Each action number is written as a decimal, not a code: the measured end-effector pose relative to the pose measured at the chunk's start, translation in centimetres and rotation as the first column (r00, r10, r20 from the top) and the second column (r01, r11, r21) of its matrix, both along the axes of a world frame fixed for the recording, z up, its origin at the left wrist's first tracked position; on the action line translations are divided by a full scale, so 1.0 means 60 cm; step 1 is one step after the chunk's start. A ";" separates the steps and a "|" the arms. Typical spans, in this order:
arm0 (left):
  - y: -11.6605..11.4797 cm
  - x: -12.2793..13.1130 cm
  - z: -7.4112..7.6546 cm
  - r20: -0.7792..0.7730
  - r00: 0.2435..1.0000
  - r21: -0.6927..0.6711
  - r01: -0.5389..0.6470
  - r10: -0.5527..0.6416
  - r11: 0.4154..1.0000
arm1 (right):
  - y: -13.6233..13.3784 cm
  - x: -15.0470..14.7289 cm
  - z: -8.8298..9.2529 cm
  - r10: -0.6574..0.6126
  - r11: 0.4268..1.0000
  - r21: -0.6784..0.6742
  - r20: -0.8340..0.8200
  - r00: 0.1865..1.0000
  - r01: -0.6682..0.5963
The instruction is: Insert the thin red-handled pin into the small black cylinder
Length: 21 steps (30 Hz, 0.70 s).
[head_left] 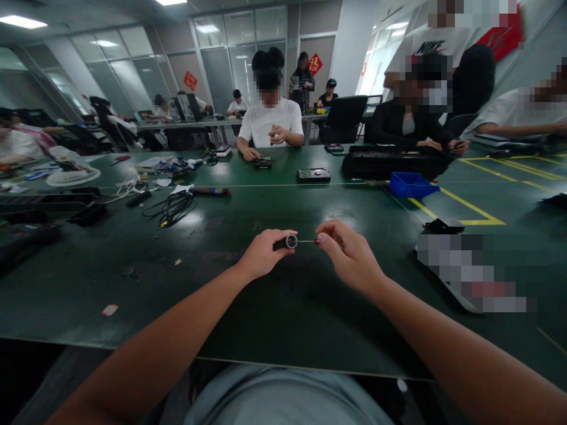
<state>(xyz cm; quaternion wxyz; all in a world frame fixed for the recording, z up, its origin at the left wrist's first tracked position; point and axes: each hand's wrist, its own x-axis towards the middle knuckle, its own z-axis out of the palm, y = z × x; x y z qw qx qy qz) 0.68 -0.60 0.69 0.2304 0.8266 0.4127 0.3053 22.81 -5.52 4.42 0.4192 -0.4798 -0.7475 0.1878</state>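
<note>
Above the green table, my left hand [261,254] is closed around a black cylindrical part [291,241] with a round, silver-rimmed end. What this part belongs to cannot be made out. My right hand [349,254] grips a screwdriver [306,241] between thumb and fingers. Its thin metal shaft lies level and points left, with a red collar by my fingertips and most of the handle hidden in my palm. The screwdriver's tip meets the rim region of the black part; whether it touches a screw is too small to tell.
On the table [283,330], a black cable [170,206] and a pen-like tool [210,190] lie left. A hard drive [313,175], blue bin [410,185] and black housing [394,160] sit farther back. A blurred-out packet [465,274] lies right. A co-worker [271,121] sits opposite.
</note>
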 end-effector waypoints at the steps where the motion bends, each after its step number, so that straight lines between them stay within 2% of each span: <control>1: 0.000 0.000 0.000 -0.002 1.000 0.001 0.004 -0.004 1.000 | -0.001 0.000 0.001 -0.009 1.000 -0.011 0.004 1.000 0.009; 5: 0.001 0.000 -0.003 0.002 1.000 0.019 0.010 -0.010 1.000 | -0.002 -0.002 -0.001 -0.026 0.999 -0.027 -0.017 1.000 0.026; 10: 0.003 -0.002 -0.001 0.009 0.999 0.034 -0.048 0.048 0.998 | 0.002 -0.002 -0.008 -0.026 1.000 -0.002 -0.070 0.997 0.025; 15: 0.000 -0.001 0.004 0.006 0.998 0.032 -0.056 0.056 0.998 | 0.005 0.001 -0.009 0.034 0.998 -0.057 -0.102 0.994 -0.040; 18: -0.002 0.000 0.004 0.002 0.999 0.024 -0.041 0.041 0.999 | 0.005 0.001 -0.013 0.018 0.996 -0.081 -0.097 0.995 -0.026; 21: -0.002 0.001 0.004 0.009 0.999 0.031 -0.045 0.045 0.999 | 0.008 -0.003 -0.018 -0.030 0.995 -0.095 -0.310 0.950 0.000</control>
